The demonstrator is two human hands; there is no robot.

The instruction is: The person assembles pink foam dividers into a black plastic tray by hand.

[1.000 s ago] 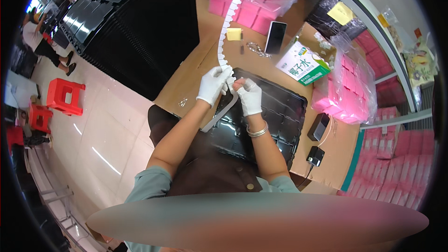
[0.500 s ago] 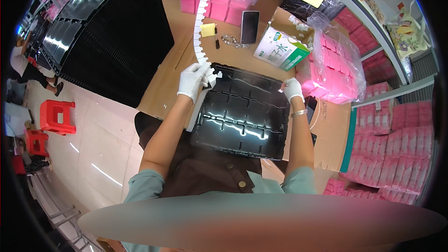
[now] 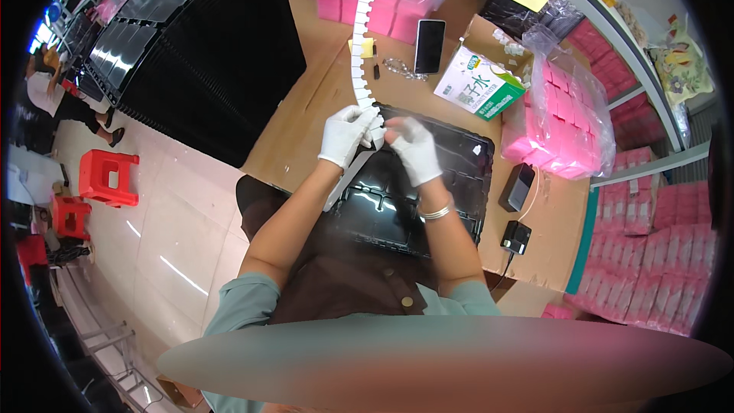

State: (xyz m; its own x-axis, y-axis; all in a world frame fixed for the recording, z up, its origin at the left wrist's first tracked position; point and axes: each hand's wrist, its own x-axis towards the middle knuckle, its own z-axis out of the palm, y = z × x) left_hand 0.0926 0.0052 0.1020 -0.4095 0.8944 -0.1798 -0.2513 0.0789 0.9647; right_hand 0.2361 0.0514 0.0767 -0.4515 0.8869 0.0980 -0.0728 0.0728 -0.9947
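My left hand (image 3: 347,136), in a white glove, is closed on the near end of a long white strip of stickers (image 3: 361,53) with a notched edge. A pale backing tail (image 3: 352,178) hangs below that hand, over the left edge of a black plastic tray (image 3: 451,176). The tray lies in front of me, with shallow rectangular divisions in its glossy surface. My right hand (image 3: 417,154), gloved with bare fingertips, is raised over the tray, close beside the strip's end. Motion smears its fingers. A small white sticker (image 3: 477,150) sits at the tray's far right corner.
Stacked black trays (image 3: 206,53) rise at the left. Pink bundles in plastic (image 3: 375,11) stand at the back, others (image 3: 558,122) at the right beside a green-and-white carton (image 3: 479,80). A phone (image 3: 430,46), a black power bank (image 3: 517,187) and a charger (image 3: 516,238) rest on the table.
My right hand has moved left from the tray's far right corner to the strip's end. A white sticker now shows at that corner. My left hand stays on the strip; the whole view has shifted slightly.
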